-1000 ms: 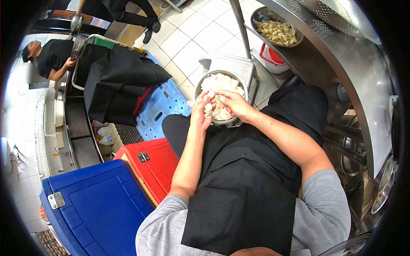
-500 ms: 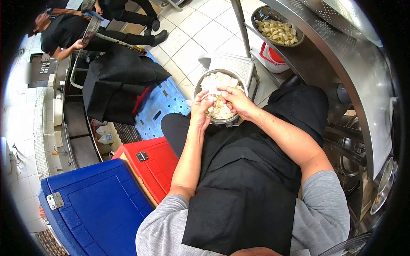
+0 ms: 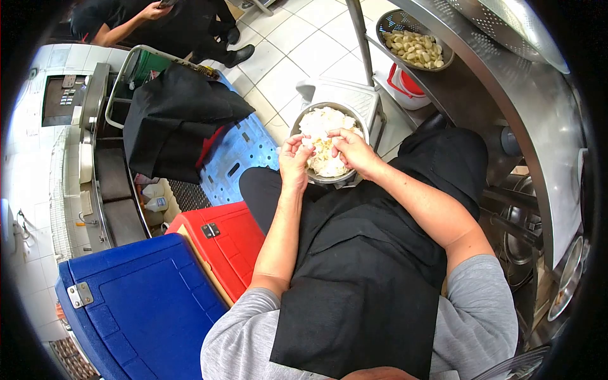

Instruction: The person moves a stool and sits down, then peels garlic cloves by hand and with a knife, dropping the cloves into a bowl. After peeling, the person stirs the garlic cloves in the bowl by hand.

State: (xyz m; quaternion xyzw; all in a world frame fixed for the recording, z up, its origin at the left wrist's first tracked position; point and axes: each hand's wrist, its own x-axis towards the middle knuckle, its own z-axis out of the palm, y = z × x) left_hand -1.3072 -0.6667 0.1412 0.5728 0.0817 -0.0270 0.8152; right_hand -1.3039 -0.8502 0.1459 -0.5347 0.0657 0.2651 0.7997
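Note:
A round metal bowl stands between my knees, heaped with whitish garlic and papery skins. Over its near half, my left hand has its fingers curled in a pinch at the left rim. My right hand faces it from the right, thumb and fingers also pinched together. Whatever lies between the fingertips of either hand is too small to make out. Beyond, to the upper right, a metal colander contains peeled garlic cloves.
A white plastic stool is under the bowl. Left of me are a red box, a blue box and a blue pallet with black cloth. Steel shelving curves along my right. Another person stands at upper left.
My hands have drawn slightly apart, the right one shifting a little. At upper left, the person carrying a metal pan has moved mostly out of view; a hand with a dark object now shows.

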